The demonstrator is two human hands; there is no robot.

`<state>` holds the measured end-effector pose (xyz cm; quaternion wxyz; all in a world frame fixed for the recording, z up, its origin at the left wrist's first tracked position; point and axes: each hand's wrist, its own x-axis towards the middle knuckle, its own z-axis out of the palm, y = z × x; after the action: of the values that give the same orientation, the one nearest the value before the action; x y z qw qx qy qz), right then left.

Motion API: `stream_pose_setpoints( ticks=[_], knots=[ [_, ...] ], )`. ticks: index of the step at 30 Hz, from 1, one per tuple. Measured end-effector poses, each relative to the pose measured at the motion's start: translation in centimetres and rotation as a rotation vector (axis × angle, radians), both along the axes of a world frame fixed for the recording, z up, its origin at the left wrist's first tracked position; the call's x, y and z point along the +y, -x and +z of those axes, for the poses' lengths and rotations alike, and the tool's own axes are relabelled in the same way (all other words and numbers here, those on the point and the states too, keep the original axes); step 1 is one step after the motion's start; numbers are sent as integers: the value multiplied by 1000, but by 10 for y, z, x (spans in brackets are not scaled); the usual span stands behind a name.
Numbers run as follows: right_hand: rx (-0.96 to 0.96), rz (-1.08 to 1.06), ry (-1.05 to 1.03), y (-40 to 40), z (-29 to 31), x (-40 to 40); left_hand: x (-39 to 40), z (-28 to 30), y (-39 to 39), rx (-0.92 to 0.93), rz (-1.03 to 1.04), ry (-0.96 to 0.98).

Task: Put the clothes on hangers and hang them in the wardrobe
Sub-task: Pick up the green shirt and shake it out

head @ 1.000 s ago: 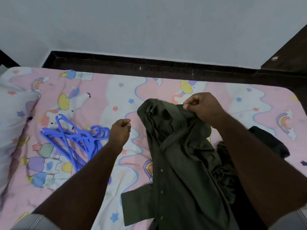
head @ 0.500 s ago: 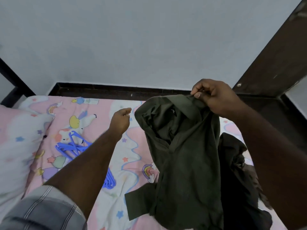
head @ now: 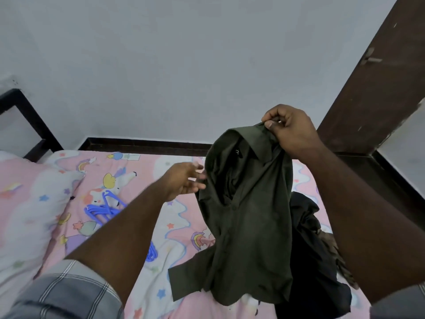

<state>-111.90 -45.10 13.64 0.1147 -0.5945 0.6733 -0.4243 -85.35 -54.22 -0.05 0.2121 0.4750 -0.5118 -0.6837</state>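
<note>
A: Evidently the step in hand is readying a garment for a hanger. The right hand pinches the collar of the dark green shirt and holds it up above the bed, its hem trailing onto the sheet. The left hand, fingers spread and grasping nothing, reaches to the shirt's near edge.

B: And the next move?

A: Probably spreading the collar open, then fetching one of the blue hangers, which lie on the sheet near the pillow.

B: Surroundings?

A: Pink cartoon-print bedding, a heap of dark clothes behind the shirt, a pale wall, a dark wooden panel at right. No wardrobe interior is shown.
</note>
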Motion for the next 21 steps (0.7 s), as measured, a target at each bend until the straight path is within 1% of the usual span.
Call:
stream_pose_setpoints(
  ticks=[2,5,7,8,10,11,12,14,16,21],
  knots=[
    [-9,17,10,-1,4,12,28,-1,3,20,-78,37],
    [-24,41,22,-2,9,28,62,5,20,123,-141,52],
    [-39,56,37,-2,13,39,78,7,24,110,-76,114],
    [-47,63,43,-1,15,44,83,4,21,74,14,165],
    [-65,74,63,2,20,56,86,-7,10,-59,227,312],
    [-72,78,73,3,22,61,87,-13,4,-142,293,388],
    [-76,84,83,3,24,66,90,-19,-2,-232,315,451],
    [-82,98,103,3,29,76,96,-26,-8,-378,271,522],
    [-94,112,118,2,34,85,103,-27,-8,-451,243,562],
    [-129,139,136,-1,46,105,118,-24,1,-473,158,656]
  ],
)
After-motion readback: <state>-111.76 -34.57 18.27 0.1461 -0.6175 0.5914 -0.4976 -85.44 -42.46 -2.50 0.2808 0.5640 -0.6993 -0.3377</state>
